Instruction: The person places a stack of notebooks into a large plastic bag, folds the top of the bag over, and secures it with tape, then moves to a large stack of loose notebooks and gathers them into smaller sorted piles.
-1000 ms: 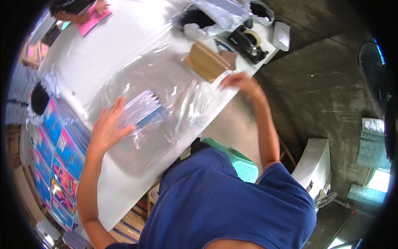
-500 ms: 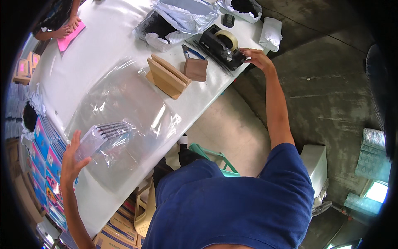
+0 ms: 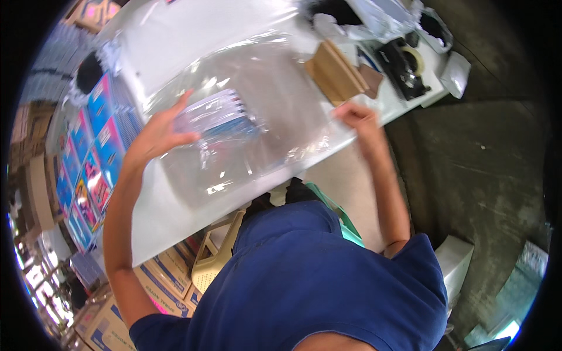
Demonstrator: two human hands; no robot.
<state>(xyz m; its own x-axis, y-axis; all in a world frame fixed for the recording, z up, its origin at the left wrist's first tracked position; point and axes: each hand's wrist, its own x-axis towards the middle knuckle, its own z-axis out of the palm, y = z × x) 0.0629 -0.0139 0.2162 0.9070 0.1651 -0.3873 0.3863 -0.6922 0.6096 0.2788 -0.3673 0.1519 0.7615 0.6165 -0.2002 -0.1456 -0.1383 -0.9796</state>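
Note:
My left hand point(image 3: 165, 130) curves around the left end of a stack of spiral notebooks point(image 3: 218, 111), thumb on the near side and fingers on the far side. The stack lies in clear plastic, its coils facing right. Beneath and around it a large clear plastic film point(image 3: 278, 88) spreads over the white table point(image 3: 175, 219). My right hand point(image 3: 362, 120) is over the table's near edge, right of the film, its fingertips pinched together. Motion blur hides what the pinch holds. Just beyond that hand stands a wooden block holder point(image 3: 335, 73).
A black tape dispenser point(image 3: 403, 69) and a brown block point(image 3: 370, 79) are at the right. White packaging point(image 3: 380, 20) lies behind them. Stacked colourful notebooks point(image 3: 108, 146) line the left side. Cartons point(image 3: 114, 322), a tan chair point(image 3: 216, 257) and a green stool point(image 3: 339, 219) are below table level.
My right hand has left the tape dispenser and come left toward the film. My left hand stays at the notebook stack. The view has swung, shifting the table's things rightward.

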